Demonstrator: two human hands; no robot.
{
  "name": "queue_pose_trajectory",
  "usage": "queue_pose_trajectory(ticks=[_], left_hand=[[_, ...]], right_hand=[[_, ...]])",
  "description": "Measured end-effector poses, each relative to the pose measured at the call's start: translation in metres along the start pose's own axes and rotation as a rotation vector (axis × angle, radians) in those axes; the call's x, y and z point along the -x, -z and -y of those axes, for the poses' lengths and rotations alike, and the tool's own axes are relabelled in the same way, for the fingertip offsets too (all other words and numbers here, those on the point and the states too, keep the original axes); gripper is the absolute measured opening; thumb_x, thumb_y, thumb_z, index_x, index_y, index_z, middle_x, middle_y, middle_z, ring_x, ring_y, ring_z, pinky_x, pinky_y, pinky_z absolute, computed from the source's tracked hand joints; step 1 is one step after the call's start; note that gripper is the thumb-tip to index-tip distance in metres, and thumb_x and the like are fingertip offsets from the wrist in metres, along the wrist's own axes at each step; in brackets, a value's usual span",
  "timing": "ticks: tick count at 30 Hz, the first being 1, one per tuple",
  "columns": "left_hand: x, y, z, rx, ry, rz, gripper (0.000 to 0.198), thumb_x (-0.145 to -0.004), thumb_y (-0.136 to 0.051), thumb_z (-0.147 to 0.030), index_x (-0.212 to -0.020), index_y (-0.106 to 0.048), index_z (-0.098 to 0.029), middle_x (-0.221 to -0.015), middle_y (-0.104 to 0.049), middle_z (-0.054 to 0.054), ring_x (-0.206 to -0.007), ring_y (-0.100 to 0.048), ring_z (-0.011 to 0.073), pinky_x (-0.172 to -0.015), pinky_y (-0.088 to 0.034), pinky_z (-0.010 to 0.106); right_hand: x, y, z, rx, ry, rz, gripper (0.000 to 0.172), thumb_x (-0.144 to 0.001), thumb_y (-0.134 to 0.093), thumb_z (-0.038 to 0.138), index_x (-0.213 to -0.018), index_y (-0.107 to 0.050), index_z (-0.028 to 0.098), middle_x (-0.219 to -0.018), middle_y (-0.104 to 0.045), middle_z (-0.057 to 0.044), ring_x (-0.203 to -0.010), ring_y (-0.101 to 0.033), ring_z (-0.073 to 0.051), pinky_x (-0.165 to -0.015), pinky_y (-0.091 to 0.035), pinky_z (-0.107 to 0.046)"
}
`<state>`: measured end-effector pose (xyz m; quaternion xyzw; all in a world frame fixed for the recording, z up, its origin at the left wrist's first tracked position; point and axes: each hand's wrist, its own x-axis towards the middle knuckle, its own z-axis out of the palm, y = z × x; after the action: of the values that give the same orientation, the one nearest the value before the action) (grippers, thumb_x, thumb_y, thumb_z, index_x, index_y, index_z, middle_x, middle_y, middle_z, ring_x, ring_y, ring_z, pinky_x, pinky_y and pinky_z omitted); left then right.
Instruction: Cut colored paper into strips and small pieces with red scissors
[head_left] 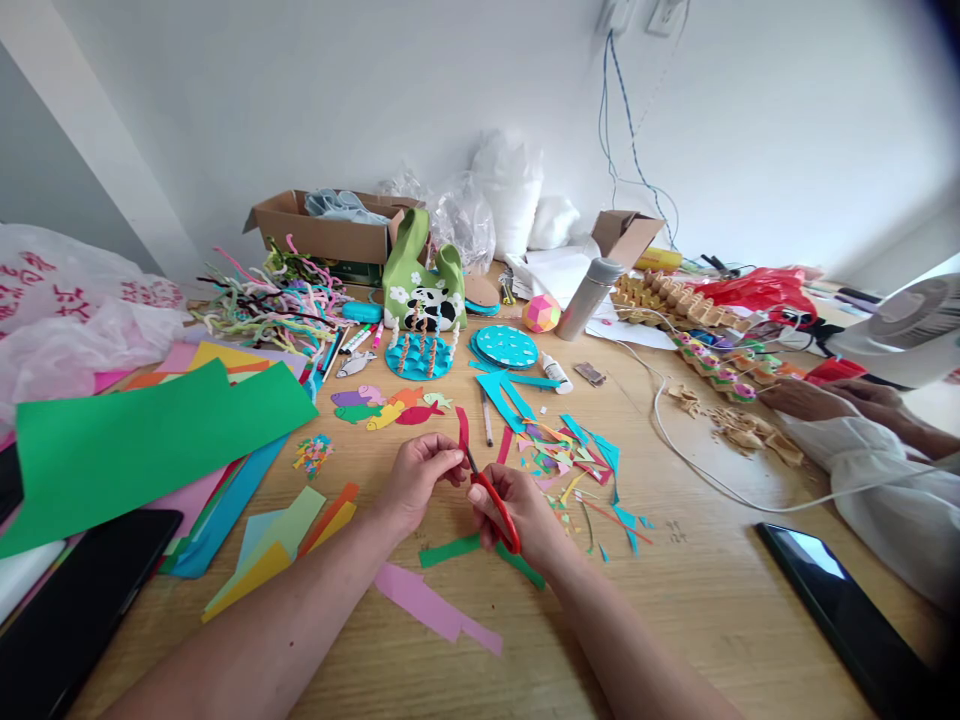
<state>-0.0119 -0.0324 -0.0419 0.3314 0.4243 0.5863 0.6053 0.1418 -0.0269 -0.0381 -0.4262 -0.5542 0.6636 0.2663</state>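
Observation:
My right hand [525, 515] is closed round the handles of red scissors [495, 505], blades pointing up and left. My left hand [420, 475] pinches a narrow red paper strip [462, 428] right at the blades. Both hands hover just above the wooden table [675, 600], over green paper scraps [450, 550] and a pink strip [435, 605]. Coloured paper fish [390, 405] lie just beyond my hands.
A large green sheet [150, 440] tops a stack of coloured paper at the left. Cut scraps [570, 460] lie to the right, pipe cleaners [270, 295] and boxes at the back. Another person's hands [817, 400] work at the right, near a white cable and a dark tablet [847, 610].

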Motion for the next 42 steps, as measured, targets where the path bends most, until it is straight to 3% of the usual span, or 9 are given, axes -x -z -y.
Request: queue_pose_trajectory(ticks=[42], left_hand=[[0.0006,-0.0011,-0.004,0.031,0.048,0.007,0.016,-0.064,-0.07,-0.028,-0.065,-0.064,-0.013,-0.06,-0.064,0.003,-0.056,-0.058,0.0125,-0.058,-0.043,0.025]], right_hand=[[-0.0004,0.0025,-0.0005,-0.013,0.0,0.027,0.054,-0.062,-0.077,0.061,-0.069,-0.044,0.019,-0.046,-0.058,0.005,-0.033,-0.052,-0.009,-0.032,-0.032,-0.017]])
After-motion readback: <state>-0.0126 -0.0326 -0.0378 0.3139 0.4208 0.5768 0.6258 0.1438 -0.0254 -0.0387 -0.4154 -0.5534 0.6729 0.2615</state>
